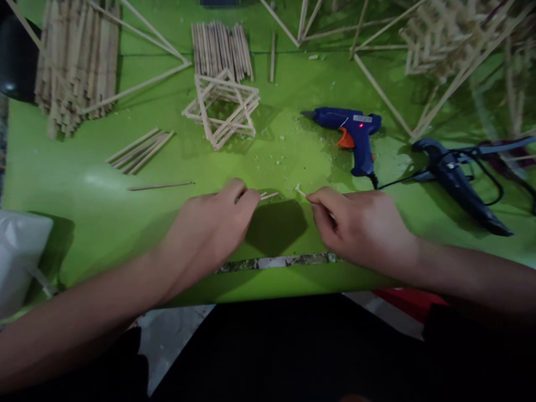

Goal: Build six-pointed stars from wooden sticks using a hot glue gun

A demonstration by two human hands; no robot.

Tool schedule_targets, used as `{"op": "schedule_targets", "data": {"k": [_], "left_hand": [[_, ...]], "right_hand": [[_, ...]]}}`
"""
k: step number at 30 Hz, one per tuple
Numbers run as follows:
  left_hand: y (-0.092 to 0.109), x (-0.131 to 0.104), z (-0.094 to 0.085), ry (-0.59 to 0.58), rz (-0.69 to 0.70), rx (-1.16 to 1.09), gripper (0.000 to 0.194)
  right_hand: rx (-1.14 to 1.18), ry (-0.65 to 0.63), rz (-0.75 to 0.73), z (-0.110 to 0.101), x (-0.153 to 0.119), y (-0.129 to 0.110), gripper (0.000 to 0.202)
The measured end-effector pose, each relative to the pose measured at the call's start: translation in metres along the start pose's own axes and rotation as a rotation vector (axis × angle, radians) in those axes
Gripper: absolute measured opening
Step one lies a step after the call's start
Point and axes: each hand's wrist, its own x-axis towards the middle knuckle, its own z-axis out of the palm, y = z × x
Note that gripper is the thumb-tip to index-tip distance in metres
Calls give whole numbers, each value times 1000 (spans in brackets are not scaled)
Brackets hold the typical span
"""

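Note:
My left hand is closed around thin wooden sticks, whose ends poke out to the right past the fingers. Opposite it, my right hand pinches a thin stick with a whitish bit at its tip. A gap separates the two hands; most of each held piece is hidden by fingers. Beyond them lies a blue hot glue gun with an orange trigger and a lit red light, its nozzle facing left. A star-shaped frame of sticks sits farther back, left of the glue gun.
A small group of sticks and a single stick lie at left. Behind are a short stick bundle and a large bundle. Dark pliers-like tool with cable rests at right. A white object stands at the left edge.

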Motion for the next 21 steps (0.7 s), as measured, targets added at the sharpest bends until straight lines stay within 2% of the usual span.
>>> {"op": "schedule_targets", "data": {"k": [7,14,21], "left_hand": [[1,1,-2,-43,-24,-8,39],[1,0,-1,-46,-9,5,41],[0,-1,-1,-13,-8,-7,40]], "right_hand": [[3,-18,42,5,5,-2,29],[-2,36,40,1,3,0,31],[-34,-50,56,-3,0,-5,29]]}}
